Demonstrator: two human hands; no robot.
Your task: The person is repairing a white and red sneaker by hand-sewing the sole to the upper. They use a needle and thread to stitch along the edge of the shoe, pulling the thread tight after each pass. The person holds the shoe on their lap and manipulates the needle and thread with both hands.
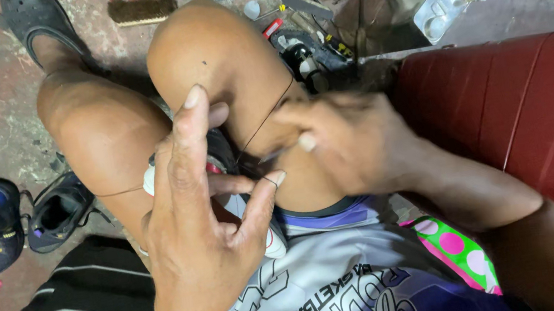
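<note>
Both hands [199, 217] [340, 143] meet between raised knees, fingers seemingly pinching.

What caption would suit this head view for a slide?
Left hand steadies a shoe between the knees while right hand pulls dark thread taut.

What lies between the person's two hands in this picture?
In the head view, a thin dark thread runs between left hand and right hand, across the knees and a shoe.

Bare forearms, white and purple printed shorts [352, 282], black sandal [38, 23]
</note>
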